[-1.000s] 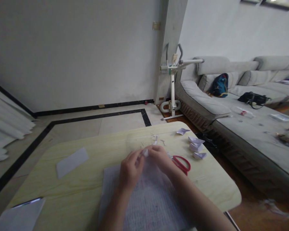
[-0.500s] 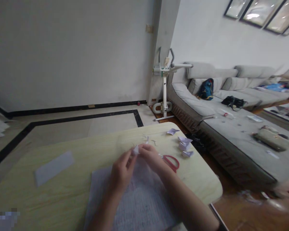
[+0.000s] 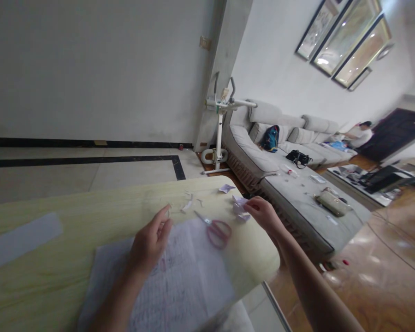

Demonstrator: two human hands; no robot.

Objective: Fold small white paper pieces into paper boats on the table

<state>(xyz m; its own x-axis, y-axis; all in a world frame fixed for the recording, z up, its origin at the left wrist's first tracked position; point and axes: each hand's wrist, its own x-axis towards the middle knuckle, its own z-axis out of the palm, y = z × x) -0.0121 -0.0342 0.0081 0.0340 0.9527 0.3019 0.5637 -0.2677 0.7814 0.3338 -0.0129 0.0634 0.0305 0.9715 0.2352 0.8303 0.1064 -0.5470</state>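
Right hand (image 3: 261,213)'s at 2 o'clock, fingertips together on the folded papers (image 3: 239,201), partly hiding them; can't tell if they're pinching. Left hand (image 3: 151,237)'s loosely curled over the blurry sheet (image 3: 180,281).

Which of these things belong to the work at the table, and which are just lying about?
Likely part of the work:
folded papers by the right hand
scissors
paper scraps
white paper strip

Likely just lying about, on the sofa:
blue backpack
black bag
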